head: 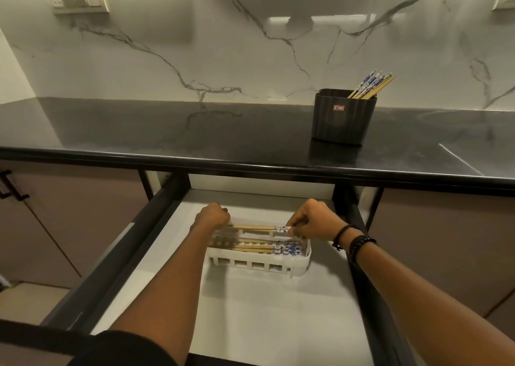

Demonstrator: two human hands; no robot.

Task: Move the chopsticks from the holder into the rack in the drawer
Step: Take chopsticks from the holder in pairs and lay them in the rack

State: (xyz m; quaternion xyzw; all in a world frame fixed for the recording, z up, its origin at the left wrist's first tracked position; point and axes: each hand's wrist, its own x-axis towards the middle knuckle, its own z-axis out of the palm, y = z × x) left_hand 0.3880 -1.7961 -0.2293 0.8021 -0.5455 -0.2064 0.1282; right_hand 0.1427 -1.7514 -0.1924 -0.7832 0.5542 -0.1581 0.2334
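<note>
L hand (213, 216) & R hand (312, 220) each pinch an end of chopsticks (259, 228) (count unclear) over 1 rack (259, 265) in drawer (250, 310); abt 6 sticks (370, 85) in 1 holder (342, 120).

**Bare forearms, two black wristbands**

Both forearms are bare from the hands back. Just behind the right hand (315, 220), the wrist carries two black bands side by side: a thin cord (344, 232) nearer the hand and a beaded bracelet (361, 243) just behind it. Far back from the left hand (211, 215), black cloth (122, 349) covers the upper arm.
</note>
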